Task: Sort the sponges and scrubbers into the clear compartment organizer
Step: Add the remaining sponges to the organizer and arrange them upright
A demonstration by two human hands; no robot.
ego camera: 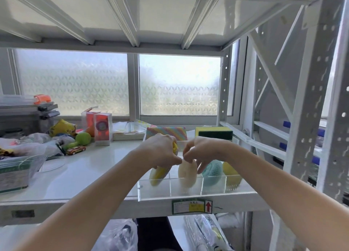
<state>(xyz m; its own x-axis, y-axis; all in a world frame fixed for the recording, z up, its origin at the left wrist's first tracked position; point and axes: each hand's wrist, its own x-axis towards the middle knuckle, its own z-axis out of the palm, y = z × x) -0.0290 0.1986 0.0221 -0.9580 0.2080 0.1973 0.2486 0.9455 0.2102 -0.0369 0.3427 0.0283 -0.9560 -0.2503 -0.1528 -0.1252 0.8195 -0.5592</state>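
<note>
A clear compartment organizer (156, 190) sits at the front edge of the white shelf. My left hand (160, 150) grips a yellow scrubber (157, 176) whose lower end dips into the leftmost front compartment. My right hand (202, 152) pinches the top of a cream oval sponge (187, 175) standing in the second compartment. A teal silicone scrubber (212, 172) fills the third compartment and a yellow silicone scrubber (231, 175) the fourth. In the back row stand a rainbow-striped sponge (166, 132) and a yellow-and-green sponge (214, 132).
Clutter covers the shelf's left: a toy car (75, 150), a green dumbbell-shaped toy (81, 140), clear boxed items (102, 128), plastic bags, a clear container of packets (15, 172). White rack uprights (306, 118) stand close on the right. Bags lie on the lower shelf.
</note>
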